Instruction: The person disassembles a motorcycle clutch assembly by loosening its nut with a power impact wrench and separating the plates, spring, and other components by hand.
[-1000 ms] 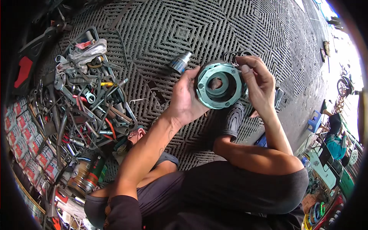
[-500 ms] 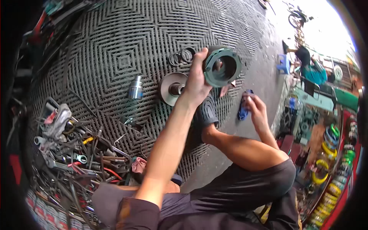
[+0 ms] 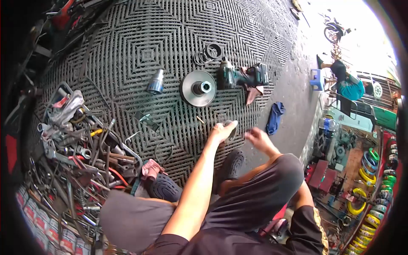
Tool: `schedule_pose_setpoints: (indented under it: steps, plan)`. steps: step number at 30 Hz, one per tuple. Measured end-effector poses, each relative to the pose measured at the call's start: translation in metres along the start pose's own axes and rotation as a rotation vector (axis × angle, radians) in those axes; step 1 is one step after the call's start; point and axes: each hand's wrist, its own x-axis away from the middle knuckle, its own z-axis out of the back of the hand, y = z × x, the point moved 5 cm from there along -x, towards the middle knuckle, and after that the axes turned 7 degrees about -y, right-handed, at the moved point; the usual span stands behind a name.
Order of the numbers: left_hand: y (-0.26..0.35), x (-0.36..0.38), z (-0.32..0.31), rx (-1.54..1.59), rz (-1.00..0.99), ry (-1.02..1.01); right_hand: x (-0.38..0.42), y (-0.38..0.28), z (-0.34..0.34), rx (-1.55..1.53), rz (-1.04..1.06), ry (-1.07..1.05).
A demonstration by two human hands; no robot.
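My left hand (image 3: 222, 132) grips a dark round metal part (image 3: 232, 131), seen nearly edge-on and half hidden by the fingers. Just to its right, my right hand (image 3: 258, 139) is raised with loosely bent fingers, slightly blurred, and nothing shows in it. Beyond both hands, a metal disc with a central hub (image 3: 187, 88) lies on the mat (image 3: 140, 38). Next to the disc is a cordless power tool (image 3: 228, 75), partly over a reddish cloth (image 3: 253, 94). A silver socket-like cylinder (image 3: 156, 81) stands left of the disc, and dark rings (image 3: 213, 51) lie behind it.
Many hand tools (image 3: 80, 153) are heaped at the left. A blue cloth (image 3: 275, 118) lies right of the mat. My feet in dark clogs (image 3: 233, 165) are close below my hands. Coloured rolls (image 3: 374, 216) line the right side; a person in teal (image 3: 350, 87) is farther back.
My left hand has brought the round part down toward my feet, uncovering the power tool and disc. My right hand has moved left and down, nearer to the part.
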Motion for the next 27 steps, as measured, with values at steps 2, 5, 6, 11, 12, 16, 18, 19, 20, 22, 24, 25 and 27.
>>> schedule_pose_setpoints:
  steps: [2, 5, 6, 11, 12, 16, 18, 19, 20, 22, 24, 25, 27]
  plan:
    - [-0.006, 0.003, -0.009, -0.174, -0.049, 0.035, -0.044, -0.002, 0.043, 0.088, 0.182, 0.31]
    - [0.022, 0.032, -0.009, -0.605, 0.144, 0.222, -0.094, 0.013, 0.109, 0.274, 0.325, 0.705]
    - [0.045, 0.045, -0.014, -0.649, 0.128, 0.148, -0.109, 0.023, 0.124, 0.352, 0.382, 0.799]
    - [0.044, 0.048, -0.017, -0.883, 0.0, 0.438, -0.246, 0.089, 0.131, -0.188, 0.489, 0.488]
    - [0.036, 0.038, -0.015, -0.973, -0.004, 0.464, -0.219, 0.067, 0.125, -0.199, 0.341, 0.521]
    - [0.061, 0.032, -0.024, -1.426, 0.151, 0.237, -0.186, 0.049, 0.113, 0.182, 0.438, 0.643]
    - [0.1, 0.036, -0.013, -1.544, 0.108, 0.123, -0.172, 0.047, 0.116, 0.252, 0.462, 0.626]
    - [0.123, 0.046, -0.004, -1.621, -0.055, 0.112, -0.166, 0.044, 0.117, 0.261, 0.471, 0.593]
    - [0.154, 0.066, 0.009, -1.606, -0.072, 0.075, -0.159, 0.04, 0.117, 0.273, 0.481, 0.56]
    - [0.207, 0.112, 0.048, -1.611, -0.086, 0.054, -0.148, 0.023, 0.114, 0.287, 0.5, 0.525]
    - [0.238, 0.152, 0.097, -1.646, 0.161, 0.069, -0.131, 0.007, 0.104, 0.475, 0.523, 0.541]
    - [0.251, 0.181, 0.124, -1.705, 0.053, 0.161, -0.125, 0.001, 0.099, 0.574, 0.534, 0.543]
    - [0.258, 0.233, 0.182, -1.713, 0.152, 0.373, -0.121, -0.009, 0.09, 0.615, 0.519, 0.489]
